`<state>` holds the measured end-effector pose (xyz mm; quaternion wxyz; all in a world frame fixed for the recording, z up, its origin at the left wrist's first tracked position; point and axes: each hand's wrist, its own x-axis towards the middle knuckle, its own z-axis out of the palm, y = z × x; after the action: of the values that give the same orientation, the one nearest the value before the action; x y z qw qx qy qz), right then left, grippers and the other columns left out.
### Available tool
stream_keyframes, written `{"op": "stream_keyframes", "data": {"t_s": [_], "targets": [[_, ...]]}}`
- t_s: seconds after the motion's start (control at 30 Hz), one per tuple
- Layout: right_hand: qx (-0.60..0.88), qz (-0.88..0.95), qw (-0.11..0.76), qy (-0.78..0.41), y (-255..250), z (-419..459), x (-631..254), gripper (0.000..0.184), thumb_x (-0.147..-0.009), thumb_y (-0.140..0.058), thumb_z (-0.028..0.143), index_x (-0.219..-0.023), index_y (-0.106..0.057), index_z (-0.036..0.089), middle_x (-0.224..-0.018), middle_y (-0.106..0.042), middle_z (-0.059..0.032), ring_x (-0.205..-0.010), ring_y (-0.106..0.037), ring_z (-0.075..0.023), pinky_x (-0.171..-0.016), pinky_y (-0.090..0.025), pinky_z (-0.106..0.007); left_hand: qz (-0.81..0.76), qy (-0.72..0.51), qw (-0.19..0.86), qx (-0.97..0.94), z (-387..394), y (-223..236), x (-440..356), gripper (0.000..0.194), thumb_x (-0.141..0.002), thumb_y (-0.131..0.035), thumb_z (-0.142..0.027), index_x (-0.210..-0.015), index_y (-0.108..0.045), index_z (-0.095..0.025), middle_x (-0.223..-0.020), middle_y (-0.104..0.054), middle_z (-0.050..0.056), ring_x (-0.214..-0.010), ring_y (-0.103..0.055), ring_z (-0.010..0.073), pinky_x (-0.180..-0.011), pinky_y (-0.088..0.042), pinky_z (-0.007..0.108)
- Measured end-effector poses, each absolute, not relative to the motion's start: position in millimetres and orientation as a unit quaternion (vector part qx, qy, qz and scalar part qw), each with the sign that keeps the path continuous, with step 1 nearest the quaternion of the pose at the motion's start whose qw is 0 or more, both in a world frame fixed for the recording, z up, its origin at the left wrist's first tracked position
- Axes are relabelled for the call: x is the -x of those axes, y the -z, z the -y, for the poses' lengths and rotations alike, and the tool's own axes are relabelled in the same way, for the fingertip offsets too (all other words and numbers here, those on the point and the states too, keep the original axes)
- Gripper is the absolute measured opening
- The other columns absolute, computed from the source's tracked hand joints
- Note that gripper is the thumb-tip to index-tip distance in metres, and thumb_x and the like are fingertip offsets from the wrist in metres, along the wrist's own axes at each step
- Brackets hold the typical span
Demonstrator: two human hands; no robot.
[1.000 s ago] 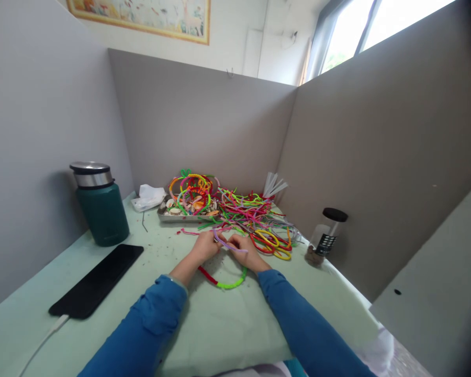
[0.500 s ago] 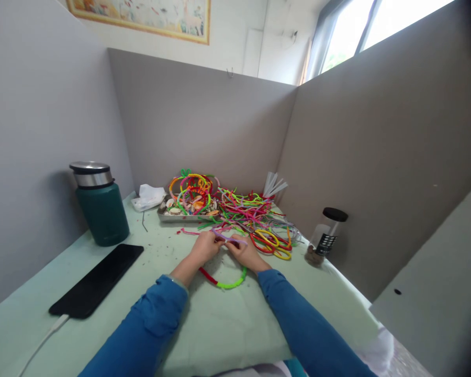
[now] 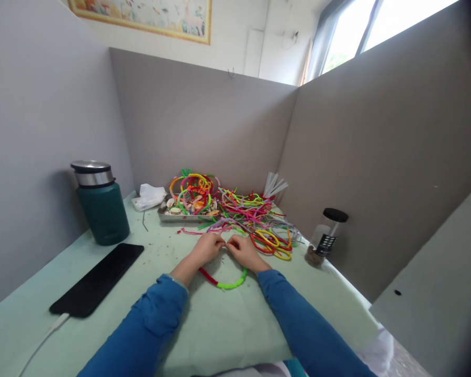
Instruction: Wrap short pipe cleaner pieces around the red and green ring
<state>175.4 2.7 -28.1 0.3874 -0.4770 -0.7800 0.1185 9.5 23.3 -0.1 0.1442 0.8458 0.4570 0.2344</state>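
My left hand [image 3: 209,248] is closed, its thumb and fingertips pinched together over the table. My right hand [image 3: 243,251] is closed in the same way, its fingertips almost meeting the left ones. What lies in the pinches is too small and hidden to make out. Below them curves a band of fuzzy red and green pipe cleaner [image 3: 231,286], its two ends passing out of sight beneath my hands. Just beyond the fingertips, purple and pink pipe cleaners [image 3: 224,225] lie on the table. Scissors with red and yellow handles [image 3: 267,239] lie close to my right hand.
A metal tray [image 3: 180,218] at the back holds wooden pieces and colourful hoops. Beside it spreads a heap of pipe cleaners [image 3: 251,207]. A green bottle [image 3: 102,212] and a black phone [image 3: 98,280] on a cable stand left; a black-lidded jar [image 3: 325,238] stands right.
The purple pipe cleaner that stretched across my fingers has swung away and no longer crosses them; a purple strand now shows beyond the fingertips. My hands stay nearly in place.
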Motion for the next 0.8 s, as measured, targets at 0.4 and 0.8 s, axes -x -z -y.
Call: {"op": "stream_keyframes", "data": {"t_s": [0.4, 0.8], "targets": [[0.474, 0.782, 0.386, -0.117, 27.9, -2.8, -175.8, 0.013, -0.081, -0.054, 0.025, -0.074, -0.061, 0.017, -0.064, -0.059, 0.0007, -0.058, -0.049, -0.0105, -0.055, -0.033, -0.021, -0.453, -0.256, 0.179, -0.835, -28.7, 7.3, -8.3, 0.022, -0.075, -0.052, -0.023, -0.087, -0.07, -0.016, -0.081, -0.068, 0.005, -0.072, -0.056, 0.0145, -0.067, -0.039, 0.023], [0.479, 0.784, 0.381, -0.106, 26.0, -1.3, -175.2, 0.013, -0.08, -0.054, 0.025, -0.072, -0.059, 0.017, -0.063, -0.059, 0.0007, -0.057, -0.048, -0.0104, -0.054, -0.031, -0.021, -0.469, -0.271, 0.174, -0.822, -22.9, 1.5, -8.6, 0.017, -0.074, -0.054, -0.022, -0.079, -0.069, -0.016, -0.064, -0.064, 0.003, -0.065, -0.055, 0.0141, -0.062, -0.037, 0.022]]}}
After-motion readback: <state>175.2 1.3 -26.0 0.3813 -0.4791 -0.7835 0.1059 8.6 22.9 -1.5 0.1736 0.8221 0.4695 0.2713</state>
